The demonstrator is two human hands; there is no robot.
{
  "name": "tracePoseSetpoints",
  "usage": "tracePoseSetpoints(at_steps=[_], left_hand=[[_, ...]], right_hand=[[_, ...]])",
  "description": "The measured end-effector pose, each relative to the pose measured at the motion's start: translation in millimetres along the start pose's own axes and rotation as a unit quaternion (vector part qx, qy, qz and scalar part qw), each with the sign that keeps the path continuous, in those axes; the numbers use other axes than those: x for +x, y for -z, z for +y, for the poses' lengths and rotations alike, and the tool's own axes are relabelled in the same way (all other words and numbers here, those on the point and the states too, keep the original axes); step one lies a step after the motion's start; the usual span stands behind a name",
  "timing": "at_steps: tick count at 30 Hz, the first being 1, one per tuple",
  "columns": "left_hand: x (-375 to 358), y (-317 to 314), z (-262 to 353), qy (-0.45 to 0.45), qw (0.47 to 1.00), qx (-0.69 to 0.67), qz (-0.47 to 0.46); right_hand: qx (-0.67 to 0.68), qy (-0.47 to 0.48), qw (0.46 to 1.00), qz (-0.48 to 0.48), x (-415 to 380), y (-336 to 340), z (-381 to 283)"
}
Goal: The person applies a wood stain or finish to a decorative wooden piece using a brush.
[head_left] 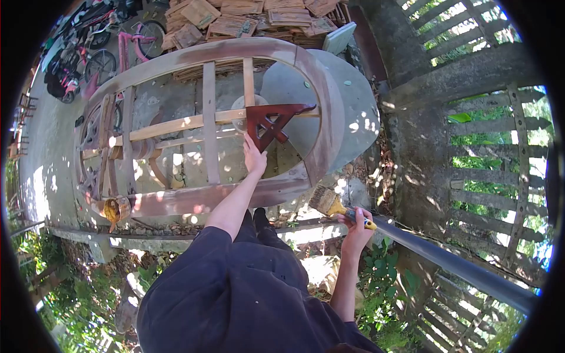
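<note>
My left hand (254, 157) grips the lower edge of a dark red-brown wooden bracket (266, 120), a roughly triangular piece with cut-out openings. It is held over the right part of a large oval wooden frame (209, 147) with crossbars, and overlaps a bar there. Lower right, my right hand (356, 234) is closed round the handle of a wide paintbrush (327, 200). The brush's bristles point up and left, toward the frame's near right curve. At the frame's near left corner sits a yellow-brown crumpled item (113, 210).
Stacked clay tiles (247, 22) lie behind the frame, with bicycles (138, 40) to their left. A slatted concrete fence (424, 135) stands on the right. A dark pipe (453, 259) runs beside my right hand. Plants (385, 279) grow below a low concrete ledge (170, 242).
</note>
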State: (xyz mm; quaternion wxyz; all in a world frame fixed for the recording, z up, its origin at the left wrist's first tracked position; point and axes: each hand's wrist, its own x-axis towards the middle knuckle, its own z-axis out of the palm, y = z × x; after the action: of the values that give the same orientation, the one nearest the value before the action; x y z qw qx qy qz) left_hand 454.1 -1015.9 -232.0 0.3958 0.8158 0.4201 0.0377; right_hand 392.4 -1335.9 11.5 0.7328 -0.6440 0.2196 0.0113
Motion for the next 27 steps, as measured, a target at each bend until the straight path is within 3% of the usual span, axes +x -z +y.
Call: tracePoseSetpoints(at_steps=[6, 7, 10, 13, 17, 21, 23, 26, 27], left_hand=[[-9, 45, -15, 0.026, 0.997, -0.021, -0.075], [-15, 59, -25, 0.031, 0.997, -0.022, -0.073], [-39, 103, -66, -0.067, 0.997, -0.031, -0.031], [-60, 166, -118, -0.070, 0.996, -0.057, -0.003], [-70, 264, -207, -0.010, 0.993, -0.026, 0.119], [-58, 386, -276, 0.065, 0.954, -0.137, 0.259], [-49, 468, -277, 0.035, 0.933, -0.074, 0.351], [-28, 584, -296, -0.061, 0.911, 0.041, 0.406], [-15, 615, -308, -0.047, 0.908, 0.019, 0.417]], right_hand=[[-0.004, 0.023, 0.998, -0.055, 4, -40, 1], [0.010, 0.033, 0.997, -0.070, 3, -48, 0], [0.003, 0.036, 0.996, -0.087, 4, -75, -2], [0.000, 0.041, 0.996, -0.077, -1, -111, -8], [0.008, 0.053, 0.998, -0.027, -9, -168, 2], [0.014, 0.046, 0.996, -0.069, -23, -237, 27], [0.024, 0.039, 0.995, -0.094, -44, -281, 44], [0.014, 0.039, 0.992, -0.118, -110, -363, 60], [0.018, 0.044, 0.990, -0.135, -130, -386, 67]])
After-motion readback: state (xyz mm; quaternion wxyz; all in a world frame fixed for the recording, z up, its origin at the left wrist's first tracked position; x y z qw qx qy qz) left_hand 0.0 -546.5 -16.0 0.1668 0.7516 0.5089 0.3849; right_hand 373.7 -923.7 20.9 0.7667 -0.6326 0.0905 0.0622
